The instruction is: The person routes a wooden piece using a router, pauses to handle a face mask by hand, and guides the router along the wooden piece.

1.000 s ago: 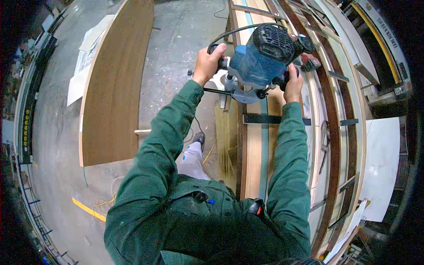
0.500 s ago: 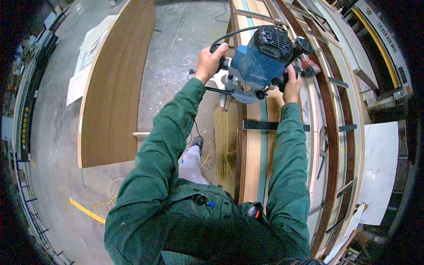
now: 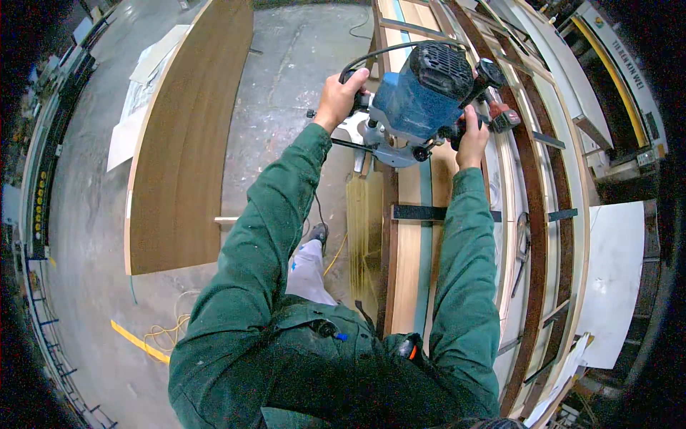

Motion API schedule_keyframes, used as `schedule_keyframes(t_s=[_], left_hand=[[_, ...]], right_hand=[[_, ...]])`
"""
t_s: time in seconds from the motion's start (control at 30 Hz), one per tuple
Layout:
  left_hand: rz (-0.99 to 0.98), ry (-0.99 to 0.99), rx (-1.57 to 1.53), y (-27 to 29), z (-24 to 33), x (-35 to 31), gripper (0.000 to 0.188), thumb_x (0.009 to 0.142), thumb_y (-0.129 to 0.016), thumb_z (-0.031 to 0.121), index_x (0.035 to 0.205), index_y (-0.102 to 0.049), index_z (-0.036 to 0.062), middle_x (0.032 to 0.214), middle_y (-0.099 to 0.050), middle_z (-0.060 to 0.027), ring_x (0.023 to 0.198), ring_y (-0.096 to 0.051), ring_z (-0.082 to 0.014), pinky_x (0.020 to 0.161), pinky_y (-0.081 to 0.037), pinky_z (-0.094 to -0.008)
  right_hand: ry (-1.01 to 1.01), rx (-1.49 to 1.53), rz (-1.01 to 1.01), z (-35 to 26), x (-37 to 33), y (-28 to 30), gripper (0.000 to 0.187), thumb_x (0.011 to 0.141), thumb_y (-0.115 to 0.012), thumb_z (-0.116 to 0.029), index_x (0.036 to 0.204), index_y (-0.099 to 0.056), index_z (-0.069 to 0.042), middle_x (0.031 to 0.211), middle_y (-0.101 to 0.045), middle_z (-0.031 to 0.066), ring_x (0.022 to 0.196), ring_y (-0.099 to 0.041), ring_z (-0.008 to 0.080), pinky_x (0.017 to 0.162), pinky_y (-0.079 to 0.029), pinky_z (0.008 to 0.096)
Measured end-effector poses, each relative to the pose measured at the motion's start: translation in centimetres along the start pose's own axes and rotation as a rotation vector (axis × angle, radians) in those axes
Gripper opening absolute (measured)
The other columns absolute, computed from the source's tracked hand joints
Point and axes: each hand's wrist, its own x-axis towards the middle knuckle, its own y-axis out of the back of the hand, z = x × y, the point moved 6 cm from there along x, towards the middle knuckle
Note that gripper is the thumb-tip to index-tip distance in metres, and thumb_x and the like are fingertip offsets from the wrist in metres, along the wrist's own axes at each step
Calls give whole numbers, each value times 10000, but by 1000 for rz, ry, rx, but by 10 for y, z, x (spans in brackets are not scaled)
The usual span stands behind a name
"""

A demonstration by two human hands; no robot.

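Note:
A blue and black electric router (image 3: 421, 100) stands on the edge of a long wooden panel (image 3: 407, 243) in front of me. My left hand (image 3: 337, 99) grips its left handle, and my right hand (image 3: 472, 136) grips its right handle. A black power cord (image 3: 389, 48) arcs over the top of the tool. The router's metal base (image 3: 386, 151) rests on the panel's left edge, with a pale strip of wood below it. My green sleeves reach up to the tool from the lower edge.
A large brown veneered board (image 3: 186, 136) stands on the concrete floor (image 3: 286, 79) to my left. Black clamps (image 3: 421, 212) cross the panel. Curved dark and pale wooden frames (image 3: 536, 214) run along the right. A white sheet (image 3: 614, 272) lies at far right, a yellow cable (image 3: 161, 332) on the floor.
The router and both hands have stayed almost in place, shifting slightly up the panel. The black clamp now sits lower in the view.

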Motion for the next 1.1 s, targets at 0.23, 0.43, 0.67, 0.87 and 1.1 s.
schedule_keyframes(t_s=[0.23,0.43,0.67,0.87,1.1], left_hand=[[-4,-3,-26,-1,0,3,410,833,-616,383,712,-589,-7,652,-590,-66,614,-612,-148,582,-479,-284],[-12,-6,-14,-1,3,4,405,837,-613,380,705,-586,-2,645,-579,-55,613,-599,-138,580,-475,-283],[16,-11,-12,-4,8,-3,387,842,-614,363,691,-581,8,637,-573,-41,600,-586,-126,568,-467,-277],[61,9,-14,-8,4,-10,379,840,-625,356,678,-584,16,630,-570,-31,585,-572,-110,543,-458,-271],[122,-31,-6,-4,-5,-12,376,844,-620,364,712,-593,13,637,-581,-37,607,-603,-125,536,-466,-269]], right_hand=[[-10,5,-5,-6,-4,-5,395,867,-569,-389,725,-607,-22,611,-569,49,441,-494,124,379,-375,265],[12,-2,-24,-7,-1,-6,406,869,-566,-387,715,-607,-13,614,-569,54,461,-496,120,412,-386,265],[33,-48,-34,-3,10,-3,412,864,-571,-399,721,-608,-14,611,-557,49,474,-499,129,429,-395,279],[94,-27,-64,0,22,-2,398,857,-580,-395,725,-608,-20,617,-552,43,489,-505,136,420,-403,295],[-27,12,-183,1,29,-8,351,892,-549,-273,1071,-627,18,1010,-629,27,888,-581,140,790,-441,273]])
